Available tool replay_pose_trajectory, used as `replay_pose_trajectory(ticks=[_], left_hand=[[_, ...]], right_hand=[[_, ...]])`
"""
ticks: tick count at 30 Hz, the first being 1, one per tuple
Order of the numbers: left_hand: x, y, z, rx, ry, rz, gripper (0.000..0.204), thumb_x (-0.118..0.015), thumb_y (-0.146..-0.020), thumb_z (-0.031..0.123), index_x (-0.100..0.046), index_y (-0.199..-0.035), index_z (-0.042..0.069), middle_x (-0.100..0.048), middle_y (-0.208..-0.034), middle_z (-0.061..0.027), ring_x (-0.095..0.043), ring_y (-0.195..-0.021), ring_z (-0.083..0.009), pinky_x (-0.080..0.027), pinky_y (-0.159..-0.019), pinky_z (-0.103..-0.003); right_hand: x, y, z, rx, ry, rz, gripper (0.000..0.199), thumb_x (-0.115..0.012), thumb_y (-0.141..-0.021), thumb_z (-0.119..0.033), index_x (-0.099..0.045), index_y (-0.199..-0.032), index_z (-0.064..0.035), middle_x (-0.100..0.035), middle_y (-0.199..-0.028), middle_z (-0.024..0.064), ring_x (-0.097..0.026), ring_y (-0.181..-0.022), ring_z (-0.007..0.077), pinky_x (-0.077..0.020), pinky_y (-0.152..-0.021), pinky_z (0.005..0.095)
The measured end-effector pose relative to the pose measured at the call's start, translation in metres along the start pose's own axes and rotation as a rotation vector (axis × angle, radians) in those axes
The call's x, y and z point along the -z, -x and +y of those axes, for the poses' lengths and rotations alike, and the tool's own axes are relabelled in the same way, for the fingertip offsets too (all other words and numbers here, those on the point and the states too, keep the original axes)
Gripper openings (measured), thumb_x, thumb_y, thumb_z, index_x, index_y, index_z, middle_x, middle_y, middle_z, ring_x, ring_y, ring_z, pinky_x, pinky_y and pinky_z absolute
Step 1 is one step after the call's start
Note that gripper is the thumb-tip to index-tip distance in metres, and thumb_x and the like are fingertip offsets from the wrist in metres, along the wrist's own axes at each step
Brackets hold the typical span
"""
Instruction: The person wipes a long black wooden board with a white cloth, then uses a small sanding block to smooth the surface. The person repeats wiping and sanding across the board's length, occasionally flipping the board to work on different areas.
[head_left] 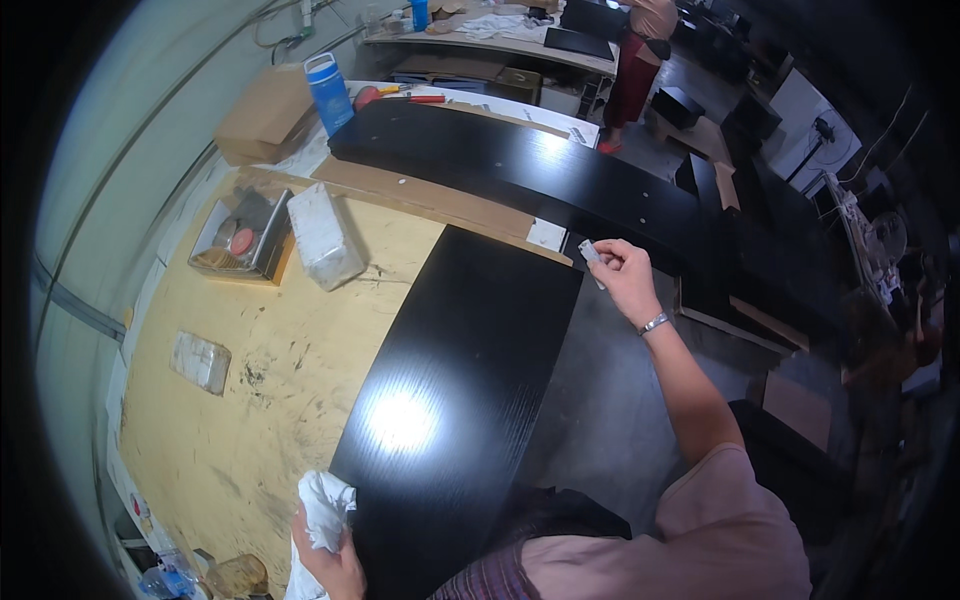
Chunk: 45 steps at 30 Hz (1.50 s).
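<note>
A long black wood-grain board (465, 340) lies across the right side of the worktable, its right edge overhanging the floor. My left hand (335, 565) is closed on a crumpled white cloth (326, 508) beside the board's near left edge. My right arm reaches forward past the board's far right corner. There my right hand (628, 283) pinches a small flat whitish piece (589, 251) between thumb and fingers, held off the board. What that piece is made of I cannot make out. A bright lamp reflection sits on the board's surface.
Another black panel (520, 165) lies along the table's far side. On the yellowish tabletop (290, 340) are a white-wrapped block (325, 240), a smaller one (200, 362) and an open box (240, 232). A blue bottle (328, 92) stands behind. Another person (640, 65) stands far back.
</note>
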<state>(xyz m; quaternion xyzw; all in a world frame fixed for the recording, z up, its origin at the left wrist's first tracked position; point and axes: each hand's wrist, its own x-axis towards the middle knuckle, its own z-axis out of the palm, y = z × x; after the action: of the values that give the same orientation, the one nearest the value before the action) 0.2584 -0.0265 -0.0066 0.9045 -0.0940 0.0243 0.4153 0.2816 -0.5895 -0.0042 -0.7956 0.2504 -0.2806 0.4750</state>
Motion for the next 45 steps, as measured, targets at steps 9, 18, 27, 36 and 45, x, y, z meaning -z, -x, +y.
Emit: replay_pose_trajectory(ticks=[9,18,27,36,45], left_hand=[[-0.003,0.004,-0.009,0.008,0.038,0.004,0.058,-0.059,-0.092,-0.004,-0.042,-0.147,-0.008,-0.055,-0.136,-0.0184,-0.056,-0.123,-0.025,-0.041,-0.107,-0.036],[-0.004,0.005,-0.017,0.025,0.059,0.006,0.058,-0.059,-0.093,-0.004,-0.041,-0.148,-0.008,-0.054,-0.139,-0.0194,-0.054,-0.127,-0.0263,-0.04,-0.11,-0.037],[-0.003,0.002,-0.005,-0.012,-0.056,0.005,0.057,-0.059,-0.093,-0.005,-0.041,-0.147,-0.009,-0.054,-0.141,-0.0196,-0.053,-0.129,-0.0261,-0.039,-0.111,-0.036],[-0.011,0.0,-0.002,-0.034,0.016,0.086,0.053,-0.063,-0.088,-0.005,-0.051,-0.14,-0.007,-0.06,-0.13,-0.0194,-0.06,-0.12,-0.0303,-0.043,-0.105,-0.037],[0.018,0.012,-0.021,-0.109,-0.015,0.009,0.054,-0.063,-0.089,-0.004,-0.051,-0.141,-0.004,-0.058,-0.134,-0.0191,-0.058,-0.123,-0.0316,-0.042,-0.106,-0.038]], right_hand=[[0.003,0.043,-0.012,0.279,0.208,-0.062,0.026,-0.072,-0.076,0.0,-0.074,-0.102,-0.0006,-0.064,-0.092,0.0077,-0.063,-0.082,0.0171,-0.0495,-0.072,0.028],[0.014,0.012,0.006,0.276,0.406,0.036,0.023,-0.074,-0.075,-0.006,-0.076,-0.098,-0.0059,-0.065,-0.089,0.0085,-0.066,-0.081,0.0248,-0.0519,-0.073,0.0337],[-0.007,0.071,-0.01,0.508,0.187,0.002,0.033,-0.072,-0.073,0.001,-0.074,-0.105,-0.0018,-0.068,-0.094,0.0133,-0.067,-0.083,0.0284,-0.054,-0.073,0.0352],[-0.038,0.191,-0.064,0.658,-0.028,-0.3,0.033,-0.075,-0.074,-0.006,-0.075,-0.106,-0.0107,-0.064,-0.084,0.0065,-0.062,-0.076,0.0245,-0.0554,-0.069,0.0363],[-0.039,0.166,-0.056,0.488,0.172,-0.051,0.033,-0.076,-0.072,0.002,-0.075,-0.105,-0.0021,-0.059,-0.083,0.0097,-0.06,-0.078,0.0252,-0.0493,-0.071,0.0347]])
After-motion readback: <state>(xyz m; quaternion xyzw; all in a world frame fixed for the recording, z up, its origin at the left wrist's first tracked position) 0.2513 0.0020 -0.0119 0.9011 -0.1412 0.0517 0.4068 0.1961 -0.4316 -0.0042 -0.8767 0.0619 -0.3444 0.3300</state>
